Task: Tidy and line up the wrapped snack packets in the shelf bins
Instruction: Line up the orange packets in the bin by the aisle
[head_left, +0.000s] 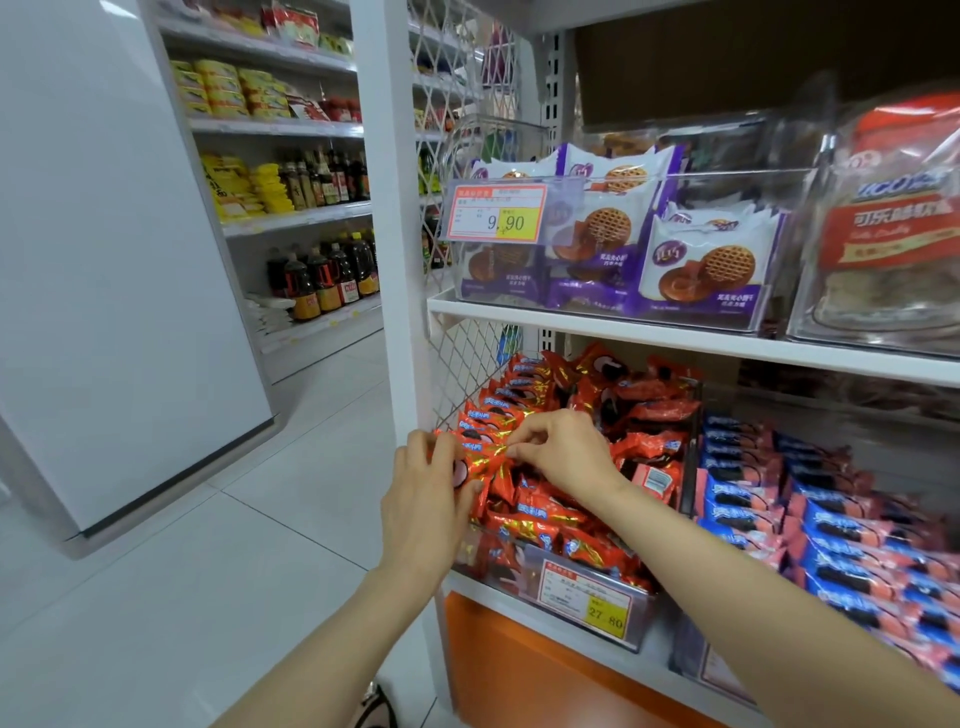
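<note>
Shop aisle, lower shelf (519, 609) | clear bin (644, 623), near left, red packets jumbled | left hand (426, 493) fingers curled round one red packet (483, 462), right hand (561, 452) fingers pinching its right end, over bin | step: straightening this packet | next: seat it in far-left row (498, 405), likely

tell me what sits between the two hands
In the head view, one red-and-gold wrapped packet spans the gap: the left hand grips one end, the right hand pinches the other.

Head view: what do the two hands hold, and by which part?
One red foil-wrapped snack packet: the left hand grips its left end, the right hand pinches its right end.
</note>
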